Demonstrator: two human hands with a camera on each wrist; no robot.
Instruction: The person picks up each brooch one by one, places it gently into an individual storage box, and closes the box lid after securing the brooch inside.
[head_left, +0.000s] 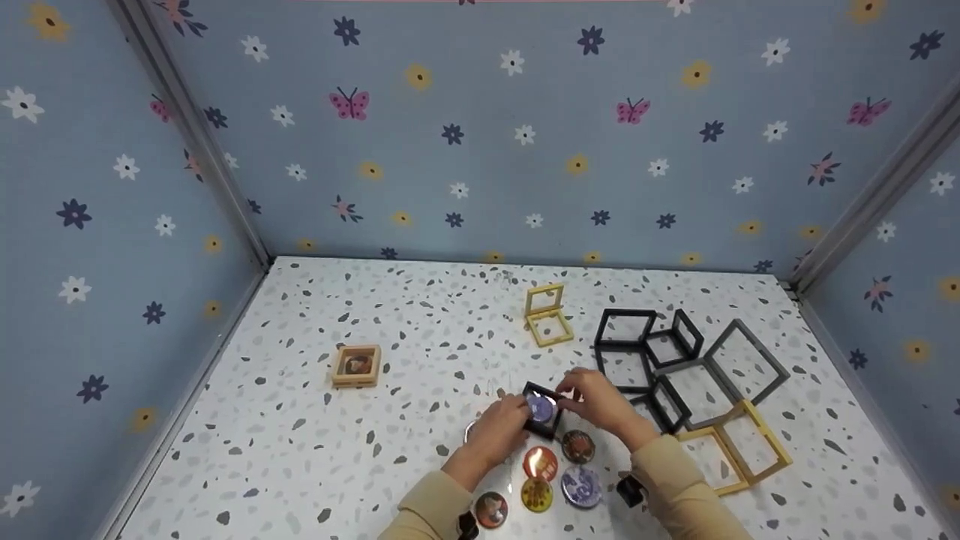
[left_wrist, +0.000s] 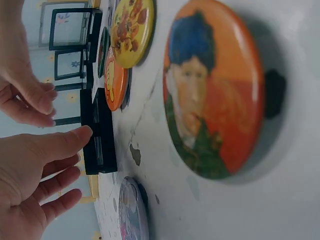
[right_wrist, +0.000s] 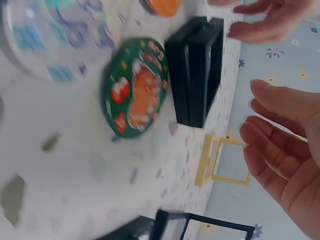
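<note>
Between both hands lies a small black square frame (head_left: pixel 541 430) with a round purple pin badge (head_left: pixel 538 407) showing inside. Its two halves lie stacked in the right wrist view. At its left side is my left hand (head_left: pixel 496 431), thumb tip right at the frame's edge and fingers loosely extended (left_wrist: pixel 35 175). My right hand (head_left: pixel 600 401) hovers by the frame's right side, with relaxed fingers and a gap to the frame in the right wrist view. Near the frame lie a green badge (right_wrist: pixel 137 90), an orange badge (head_left: pixel 540 463) and a badge partly hidden by my left hand (head_left: pixel 495 420).
Closer to me are a yellow badge (head_left: pixel 537 496), a large purple badge (head_left: pixel 582 486) and a portrait badge (head_left: pixel 491 510). Several hinged frames stand open at right, including a grey frame (head_left: pixel 731 381). A small yellow frame (head_left: pixel 551 341) is behind; a wooden frame (head_left: pixel 355 379) sits left.
</note>
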